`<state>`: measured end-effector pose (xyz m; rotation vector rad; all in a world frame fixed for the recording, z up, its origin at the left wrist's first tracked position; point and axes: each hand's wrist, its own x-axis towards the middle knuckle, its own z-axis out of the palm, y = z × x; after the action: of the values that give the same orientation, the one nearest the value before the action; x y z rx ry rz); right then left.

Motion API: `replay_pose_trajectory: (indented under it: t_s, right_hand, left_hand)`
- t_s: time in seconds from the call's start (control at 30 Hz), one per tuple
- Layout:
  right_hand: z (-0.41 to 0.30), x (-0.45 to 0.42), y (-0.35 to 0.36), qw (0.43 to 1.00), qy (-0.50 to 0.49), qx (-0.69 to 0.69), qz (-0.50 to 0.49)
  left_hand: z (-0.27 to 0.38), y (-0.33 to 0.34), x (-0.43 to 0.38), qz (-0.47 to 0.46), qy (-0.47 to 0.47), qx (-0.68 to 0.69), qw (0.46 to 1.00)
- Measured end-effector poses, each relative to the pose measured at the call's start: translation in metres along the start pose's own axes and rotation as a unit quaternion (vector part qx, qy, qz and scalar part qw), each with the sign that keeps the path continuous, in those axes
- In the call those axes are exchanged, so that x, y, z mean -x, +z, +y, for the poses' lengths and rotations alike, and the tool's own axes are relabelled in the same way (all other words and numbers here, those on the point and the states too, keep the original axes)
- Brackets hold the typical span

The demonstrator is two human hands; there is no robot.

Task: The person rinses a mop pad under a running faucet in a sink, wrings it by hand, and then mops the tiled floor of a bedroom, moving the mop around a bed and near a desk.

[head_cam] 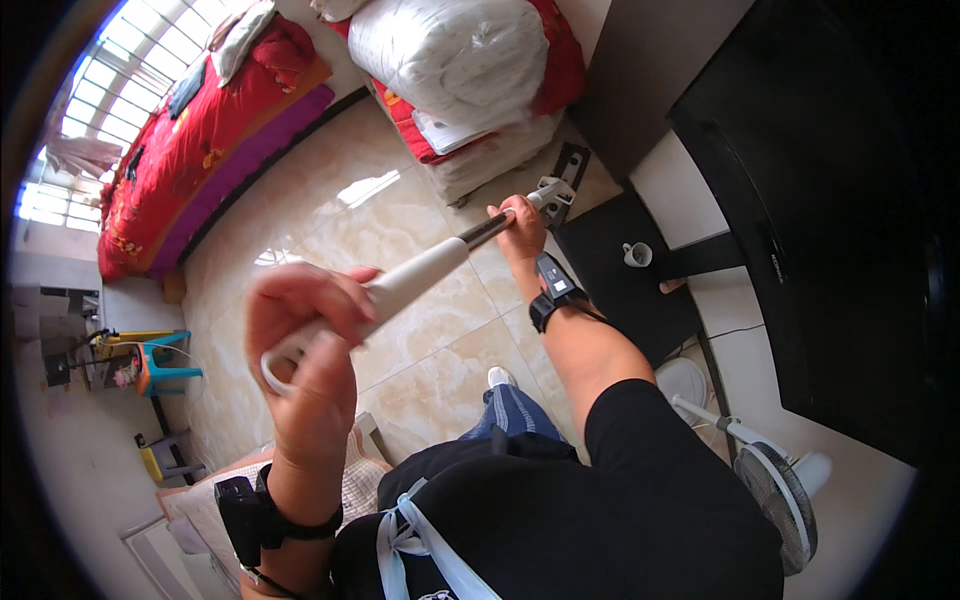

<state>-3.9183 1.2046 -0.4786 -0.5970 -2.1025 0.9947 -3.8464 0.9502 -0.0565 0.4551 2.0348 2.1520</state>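
A white and metal pole [424, 277] runs slantwise across the view, with a loop at its near end. My left hand [307, 337], slightly blurred, is curled around the white grip near that loop. Farther along, my right hand [521, 229] is closed around the bare metal section. Beyond it, a white joint [553, 193] meets a dark, flat mop-like head [571, 176] with holes, low by the floor; part of the head is hidden behind the joint. No pad can be made out on the head.
Bedding [450, 60] is piled at the top, near the mop head. A red-covered bed [210, 142] lies upper left. On the right are a low black cabinet [600, 292] with a mug [637, 255], a large television [825, 225] and a fan [776, 502]. A blue stool [161, 364] stands left.
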Motion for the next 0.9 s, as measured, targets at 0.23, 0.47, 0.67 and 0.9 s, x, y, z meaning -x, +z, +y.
replay_pose_trajectory:
  t_s: [0.23, 0.47, 0.67, 0.9]
  right_hand:
    - [-0.012, -0.025, 0.028, 0.995, 0.027, -0.02, 0.093]
    - [0.016, -0.041, 0.016, 0.97, 0.054, -0.035, 0.236]
    - [-0.01, -0.015, 0.024, 0.973, 0.127, -0.068, 0.181]
    - [-0.044, -0.009, -0.015, 0.983, 0.095, -0.015, 0.156]
  left_hand:
    - [0.018, 0.022, -0.05, -0.028, 0.088, 0.111, 0.99]
    - [0.02, 0.051, -0.053, -0.228, 0.046, -0.009, 0.973]
    - [0.04, 0.054, -0.042, -0.204, 0.095, 0.041, 0.974]
    - [0.076, 0.034, -0.068, -0.29, 0.111, 0.018, 0.95]
